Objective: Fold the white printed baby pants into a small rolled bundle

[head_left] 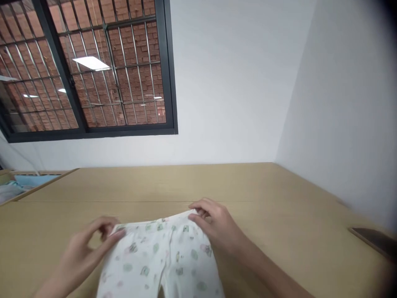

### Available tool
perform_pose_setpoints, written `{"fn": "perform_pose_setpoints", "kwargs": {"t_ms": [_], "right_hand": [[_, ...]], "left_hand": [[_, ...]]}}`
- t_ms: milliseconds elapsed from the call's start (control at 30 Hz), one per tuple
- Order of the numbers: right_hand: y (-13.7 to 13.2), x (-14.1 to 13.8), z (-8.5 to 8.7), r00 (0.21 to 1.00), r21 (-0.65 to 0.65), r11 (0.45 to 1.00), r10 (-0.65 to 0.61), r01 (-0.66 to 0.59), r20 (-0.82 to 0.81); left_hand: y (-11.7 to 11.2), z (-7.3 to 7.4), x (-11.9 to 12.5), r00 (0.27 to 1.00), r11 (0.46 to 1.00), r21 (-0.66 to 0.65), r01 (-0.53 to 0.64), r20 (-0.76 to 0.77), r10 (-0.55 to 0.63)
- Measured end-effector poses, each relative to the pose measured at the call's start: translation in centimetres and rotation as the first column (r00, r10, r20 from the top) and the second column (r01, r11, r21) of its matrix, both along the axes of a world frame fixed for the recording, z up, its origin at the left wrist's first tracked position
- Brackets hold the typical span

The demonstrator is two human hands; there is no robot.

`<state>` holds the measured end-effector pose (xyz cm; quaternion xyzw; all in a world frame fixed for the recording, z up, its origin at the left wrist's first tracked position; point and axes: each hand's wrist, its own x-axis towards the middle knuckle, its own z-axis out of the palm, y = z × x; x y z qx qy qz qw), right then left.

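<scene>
A small pair of white printed pants (161, 256) lies flat on the light wooden table (279, 198), waistband away from me. My left hand (89, 244) pinches the left corner of the waistband, fingers curled round the cloth. My right hand (214, 223) grips the right corner of the waistband, fingers bent over the edge. The legs of the pants run off the bottom of the view.
A wooden box (27, 186) with pale blue and white cloth in it sits at the far left. A dark flat object (372, 240) lies at the table's right edge. White walls meet behind the table; a barred window (87, 70) is at upper left.
</scene>
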<state>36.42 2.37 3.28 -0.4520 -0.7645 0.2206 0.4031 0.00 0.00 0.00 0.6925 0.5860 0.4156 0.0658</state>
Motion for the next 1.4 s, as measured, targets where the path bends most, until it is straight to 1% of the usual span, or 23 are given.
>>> {"fn": "perform_pose_setpoints", "kwargs": {"t_ms": [33,67,100,167,233,300,367,467,600,700,833,933,1000,1033,1100,1167,1200,1233,1267,1300,1333,1367,1400], "right_hand": [[1.3,0.7,-1.1,0.999,-0.007,0.999,-0.041,0.041,0.03],[2.6,1.3,-2.4,0.995,-0.012,0.998,-0.069,0.07,0.067],[3.9,1.9,-3.8,0.991,-0.019,0.995,-0.092,0.094,0.102],[6.3,2.7,-6.5,0.979,-0.029,0.992,-0.113,0.12,0.167],[8.5,3.2,-8.9,0.964,-0.023,0.988,-0.145,0.153,0.221],[10.5,3.3,-10.7,0.95,-0.007,0.982,-0.181,0.189,0.254],[12.4,3.1,-12.1,0.937,0.011,0.975,-0.216,0.221,0.273],[15.3,2.7,-13.3,0.91,0.046,0.962,-0.269,0.269,0.316],[18.7,2.3,-14.0,0.876,0.1,0.948,-0.318,0.303,0.362],[20.6,2.1,-14.1,0.858,0.129,0.938,-0.347,0.322,0.38],[22.0,2.0,-14.4,0.84,0.148,0.93,-0.366,0.335,0.401],[22.2,2.0,-14.8,0.832,0.143,0.926,-0.378,0.35,0.406],[22.3,2.1,-15.0,0.83,0.132,0.923,-0.384,0.362,0.405],[22.3,2.2,-15.0,0.829,0.123,0.921,-0.387,0.37,0.404],[22.5,2.3,-15.1,0.827,0.103,0.916,-0.395,0.388,0.4],[22.6,2.5,-15.1,0.825,0.085,0.91,-0.404,0.405,0.394],[22.7,2.6,-15.1,0.825,0.079,0.908,-0.407,0.41,0.392],[22.7,2.6,-15.0,0.825,0.076,0.908,-0.408,0.413,0.391],[22.7,2.6,-15.0,0.825,0.077,0.908,-0.408,0.413,0.391],[22.7,2.6,-15.0,0.824,0.08,0.908,-0.408,0.412,0.392],[22.6,2.6,-15.0,0.823,0.085,0.908,-0.409,0.41,0.395],[22.4,2.5,-15.0,0.82,0.092,0.908,-0.41,0.41,0.399],[22.3,2.4,-15.0,0.815,0.1,0.906,-0.414,0.411,0.404]], "left_hand": [[2.1,-0.5,1.2,0.996,0.994,-0.068,0.09,0.006,-0.09],[4.1,-1.1,2.3,0.988,0.982,-0.113,0.151,0.004,-0.152],[6.0,-2.0,3.4,0.983,0.972,-0.148,0.181,-0.003,-0.183],[9.4,-4.0,5.2,0.979,0.961,-0.215,0.173,-0.069,-0.192],[12.0,-5.9,6.5,0.971,0.957,-0.254,0.142,-0.154,-0.185],[14.1,-7.4,7.4,0.96,0.957,-0.263,0.123,-0.214,-0.182],[16.1,-8.4,8.1,0.951,0.962,-0.255,0.1,-0.261,-0.168],[19.1,-9.2,8.7,0.938,0.97,-0.242,0.02,-0.33,-0.102],[22.5,-9.5,9.2,0.918,0.966,-0.24,-0.096,-0.397,-0.007],[24.0,-9.6,9.8,0.901,0.954,-0.255,-0.158,-0.432,0.034],[24.8,-9.3,10.6,0.892,0.934,-0.286,-0.213,-0.447,0.066],[24.4,-8.5,11.1,0.892,0.93,-0.283,-0.235,-0.444,0.09],[23.4,-7.7,11.9,0.894,0.943,-0.252,-0.217,-0.44,0.088],[22.5,-7.2,12.6,0.897,0.953,-0.234,-0.191,-0.437,0.072],[19.8,-6.4,14.3,0.903,0.972,-0.214,-0.1,-0.429,-0.002],[15.9,-5.7,16.6,0.898,0.972,-0.234,0.037,-0.419,-0.135],[13.6,-5.5,17.8,0.885,0.957,-0.266,0.114,-0.411,-0.219],[11.3,-5.4,18.9,0.87,0.935,-0.31,0.173,-0.397,-0.292],[8.9,-5.4,20.1,0.849,0.899,-0.368,0.237,-0.372,-0.376],[6.8,-5.6,21.2,0.824,0.827,-0.473,0.303,-0.306,-0.477],[5.1,-5.9,22.2,0.809,0.782,-0.539,0.314,-0.28,-0.517],[3.7,-6.5,23.1,0.794,0.738,-0.608,0.294,-0.274,-0.542],[2.8,-7.3,23.9,0.762,0.678,-0.675,0.292,-0.265,-0.591]]}}
